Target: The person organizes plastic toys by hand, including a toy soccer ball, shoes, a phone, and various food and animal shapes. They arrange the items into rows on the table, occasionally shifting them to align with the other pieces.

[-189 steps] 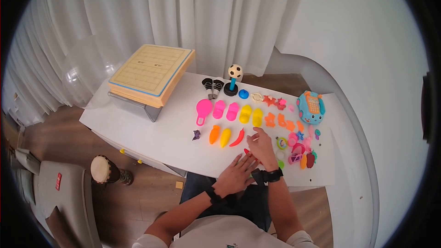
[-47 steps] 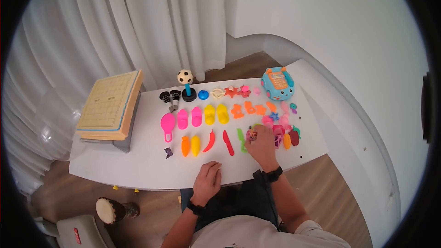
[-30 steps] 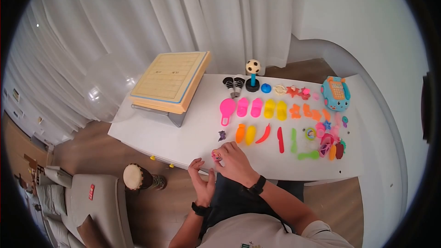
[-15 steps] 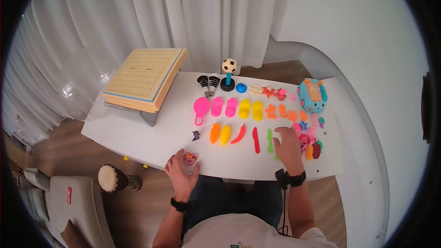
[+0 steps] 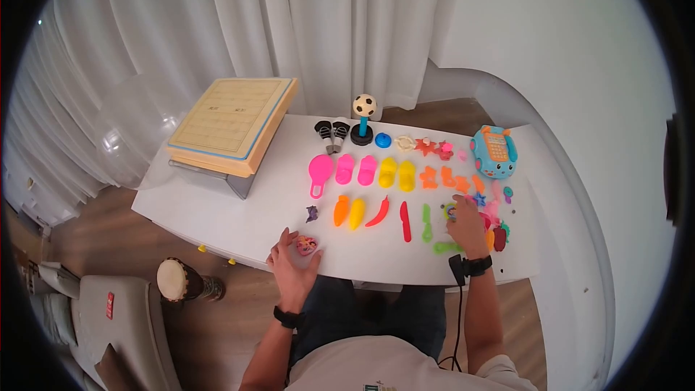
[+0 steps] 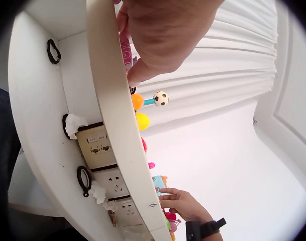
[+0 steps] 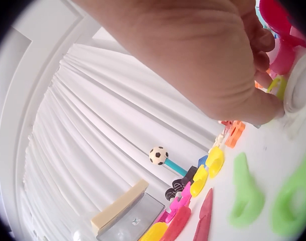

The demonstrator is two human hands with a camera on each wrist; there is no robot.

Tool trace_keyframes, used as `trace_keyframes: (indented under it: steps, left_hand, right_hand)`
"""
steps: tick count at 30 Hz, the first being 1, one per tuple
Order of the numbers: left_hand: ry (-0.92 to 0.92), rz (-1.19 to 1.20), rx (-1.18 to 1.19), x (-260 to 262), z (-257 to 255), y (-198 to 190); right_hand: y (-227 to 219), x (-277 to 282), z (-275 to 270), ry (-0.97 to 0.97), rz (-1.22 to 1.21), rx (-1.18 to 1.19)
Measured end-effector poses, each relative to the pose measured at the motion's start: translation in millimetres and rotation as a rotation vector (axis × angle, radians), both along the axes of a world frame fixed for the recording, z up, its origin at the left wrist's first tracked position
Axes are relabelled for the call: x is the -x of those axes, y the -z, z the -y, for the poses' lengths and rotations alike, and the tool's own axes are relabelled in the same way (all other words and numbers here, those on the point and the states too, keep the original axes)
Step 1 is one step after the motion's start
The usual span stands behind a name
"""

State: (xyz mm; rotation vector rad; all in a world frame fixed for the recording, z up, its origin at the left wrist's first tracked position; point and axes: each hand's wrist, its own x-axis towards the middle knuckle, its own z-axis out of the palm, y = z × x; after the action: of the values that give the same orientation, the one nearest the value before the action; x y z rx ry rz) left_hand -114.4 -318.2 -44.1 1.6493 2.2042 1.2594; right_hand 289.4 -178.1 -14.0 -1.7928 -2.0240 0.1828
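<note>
The person's left hand (image 5: 293,273) is bracketing a round pink patterned disc (image 5: 307,245) near the front edge of the white surface (image 5: 217,224), its thumb and fingers gripping the disc from opposite sides. The right hand (image 5: 469,233) is pinching a small round lime-green-rimmed case (image 5: 449,211) at the right end of the surface; the hand is partly covering it, so whether the case is holding anything cannot be told. Beside that thumb, in the right wrist view, a clear round piece with a pale rim (image 7: 299,84) is standing very close to the lens.

Just left of the right hand, a light-green plastic knife (image 5: 426,223) and a looped light-green plastic piece (image 5: 447,247) are lying flat. A red plastic knife (image 5: 405,221) is lying next along the row.

Farther back, two pink clog-shaped plastic toys (image 5: 345,169) and two yellow clog-shaped plastic toys (image 5: 388,172) are sitting side by side. At the left, a shallow wooden box with a gridded top (image 5: 230,117) is leaning on a grey stand (image 5: 242,185), its top hiding the inside. Below the surface's front edge, a white recess (image 6: 75,52) is holding socket panels (image 6: 111,181), black rings (image 6: 84,181) and crumpled white material (image 6: 74,124).
</note>
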Motion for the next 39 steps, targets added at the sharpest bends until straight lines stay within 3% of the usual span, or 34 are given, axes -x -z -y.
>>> trace_keyframes:
  steps: [6, 10, 13, 15, 18, 22, 28, 30, 34, 39]
  left_hand:
    - [0.039, 0.001, -0.018, 4, 3, 1]
    - [0.028, -0.009, -0.036, 1, 3, 3]
    - [0.022, -0.004, -0.015, 1, 1, 5]
    - [0.030, -0.002, -0.013, 0, 0, 5]
    - [0.033, 0.003, -0.005, 0, 1, 4]
    - [0.037, -0.001, -0.031, 2, 1, 8]
    - [0.040, -0.027, -0.030, 1, 2, 8]
    - [0.045, -0.024, -0.027, 1, 1, 6]
    - [0.051, 0.008, -0.024, 4, 2, 8]
    - [0.041, -0.021, -0.038, 4, 1, 11]
  right_hand:
    - [-37, 18, 12, 0.045, -0.008, -0.036]
    - [-61, 85, 52, -0.259, -0.324, -0.171]
    - [-43, 142, 79, -0.432, -0.450, 0.006]
    - [-25, 171, 88, -0.450, -0.442, 0.028]
    - [-12, 199, 94, -0.415, -0.202, -0.023]
    - [-19, 202, 93, -0.362, -0.148, -0.024]
    - [-29, 176, 83, -0.609, -0.282, -0.041]
    - [-27, 182, 87, -0.698, -0.362, 0.056]
    - [0, 197, 87, -0.706, -0.375, 0.057]
    - [1, 207, 90, -0.662, -0.426, 0.063]
